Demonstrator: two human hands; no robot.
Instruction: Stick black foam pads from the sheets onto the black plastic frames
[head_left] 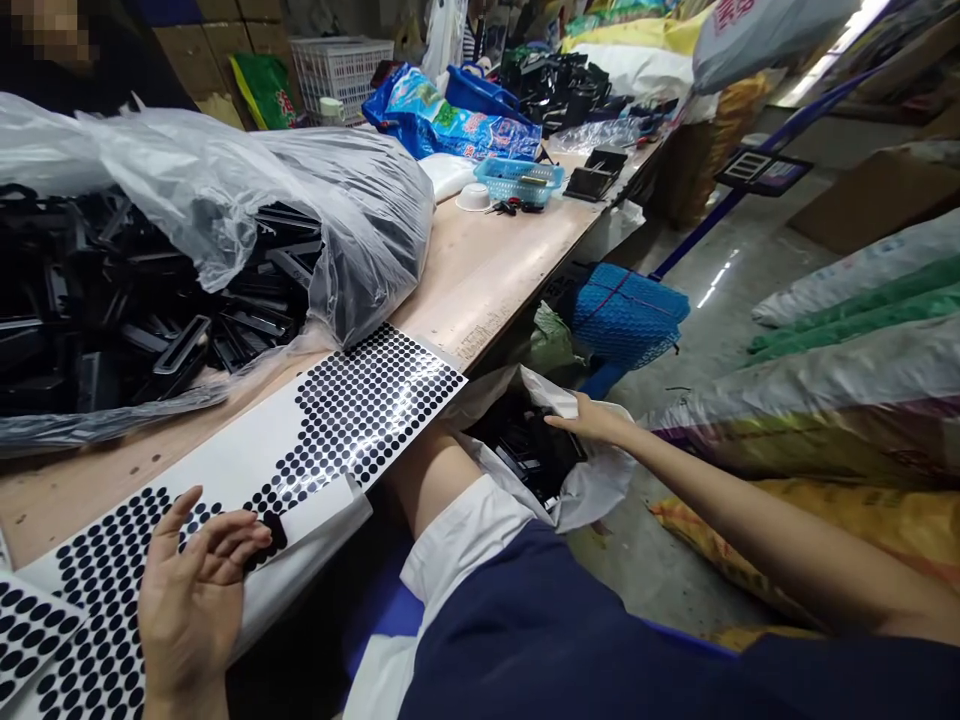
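Note:
My left hand [196,590] hovers over a white sheet of round black stickers [360,410], thumb raised and fingers loosely bent and apart. Just at its fingertips is a small black piece [271,538]; whether they touch it I cannot tell. My right hand [596,420] reaches down to the right, fingers apart over the mouth of a white sack [600,485] on the floor side. Black plastic parts [517,440] lie inside that sack. On the bench, a clear plastic bag [367,220] spills many black plastic frames [180,345] beside the sheet.
Farther along the bench [480,250] are a blue basket [517,180], a white bowl [472,197] and a blue printed bag [457,120]. A blue scale post [697,235] and filled sacks [840,400] stand to the right. Another person [90,60] is at far left.

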